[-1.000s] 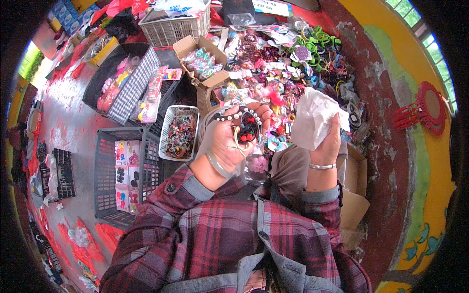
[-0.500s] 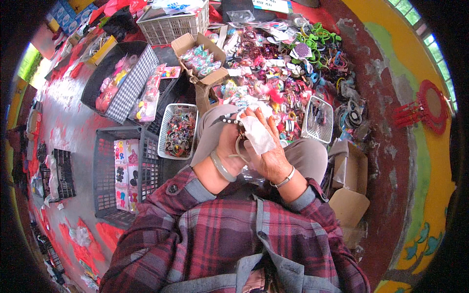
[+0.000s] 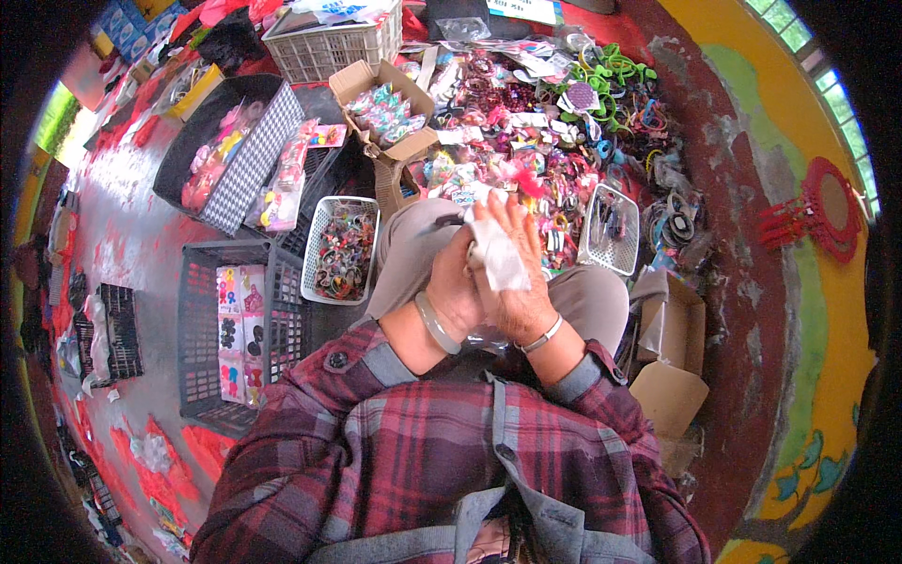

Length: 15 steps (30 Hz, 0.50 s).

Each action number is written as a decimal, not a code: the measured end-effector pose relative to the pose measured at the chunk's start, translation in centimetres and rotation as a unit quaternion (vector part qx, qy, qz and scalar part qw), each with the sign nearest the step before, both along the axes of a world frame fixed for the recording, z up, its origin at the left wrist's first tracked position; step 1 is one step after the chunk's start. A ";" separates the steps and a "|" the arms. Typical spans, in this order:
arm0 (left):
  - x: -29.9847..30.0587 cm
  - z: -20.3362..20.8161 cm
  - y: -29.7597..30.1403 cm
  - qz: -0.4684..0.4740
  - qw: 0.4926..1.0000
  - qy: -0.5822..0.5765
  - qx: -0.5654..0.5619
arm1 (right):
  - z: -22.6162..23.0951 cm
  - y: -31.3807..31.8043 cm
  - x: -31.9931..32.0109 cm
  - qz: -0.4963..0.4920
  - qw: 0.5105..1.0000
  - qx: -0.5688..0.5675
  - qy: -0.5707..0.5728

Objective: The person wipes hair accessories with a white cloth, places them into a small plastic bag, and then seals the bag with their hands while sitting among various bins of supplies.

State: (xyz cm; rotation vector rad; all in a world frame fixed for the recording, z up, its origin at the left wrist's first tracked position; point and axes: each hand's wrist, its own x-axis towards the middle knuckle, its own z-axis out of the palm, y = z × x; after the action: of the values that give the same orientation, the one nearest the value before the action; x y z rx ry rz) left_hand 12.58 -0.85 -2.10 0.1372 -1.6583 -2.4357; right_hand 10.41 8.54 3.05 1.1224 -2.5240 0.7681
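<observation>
Over my lap my two hands are pressed together, palm against palm. My left hand (image 3: 455, 289) is closed round a dark hair accessory, whose blurred dark end (image 3: 449, 221) sticks out past the fingertips. The rest of it is hidden between the palms. My right hand (image 3: 522, 293) leans against it with fingers stretched upward and side by side. A crumpled white piece of cloth or paper (image 3: 501, 256) lies between the hands, along the right hand's thumb side.
Ahead spreads a big heap of hair accessories (image 3: 507, 141). A white basket of small hair ties (image 3: 344, 258) stands left of my knee, beside a grey crate (image 3: 202, 329). Another white basket (image 3: 611, 230) and an open cardboard box (image 3: 676, 324) are on the right.
My hands have come closer together, with the right palm now over the left. The pearl-dotted dark piece and pale loop, visible before, are now mostly covered.
</observation>
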 end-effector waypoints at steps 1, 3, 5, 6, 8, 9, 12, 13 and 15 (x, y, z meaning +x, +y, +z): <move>-0.1 1.5 0.1 -0.082 0.951 -0.012 0.298 | -0.7 0.2 -0.6 -0.034 0.999 0.001 0.015; -0.2 2.5 0.5 -0.091 0.819 -0.052 0.564 | -1.0 0.8 -2.4 -0.104 0.994 0.030 0.005; -0.2 5.2 0.7 -0.070 0.824 -0.102 0.553 | -0.9 1.8 -2.3 -0.063 0.994 -0.069 -0.050; -0.2 4.8 0.6 -0.101 0.820 -0.081 0.558 | -1.4 1.8 -2.5 -0.038 0.989 -0.121 -0.079; -0.5 2.8 0.2 -0.166 0.805 -0.041 0.568 | -4.6 3.3 -4.1 0.016 0.976 -0.183 -0.118; -0.4 1.7 -0.4 -0.175 0.791 -0.052 0.584 | 0.2 2.0 -1.7 -0.084 0.850 -0.330 -0.402; -0.5 2.9 -0.4 -0.145 0.797 -0.092 0.579 | 0.0 3.1 -2.3 0.011 0.568 -0.597 -0.566; -0.4 3.2 -0.5 -0.149 0.799 -0.089 0.576 | 0.1 3.2 -2.5 0.005 0.559 -0.605 -0.567; -0.1 3.4 -0.8 -0.157 0.802 -0.081 0.571 | 0.9 3.1 -2.3 -0.003 0.533 -0.638 -0.556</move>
State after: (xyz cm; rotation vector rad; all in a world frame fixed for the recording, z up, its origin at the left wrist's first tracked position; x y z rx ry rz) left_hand 12.44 -1.69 1.27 0.2402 0.0188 -3.3808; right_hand 8.08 11.65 3.94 -0.1086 -1.3123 3.2113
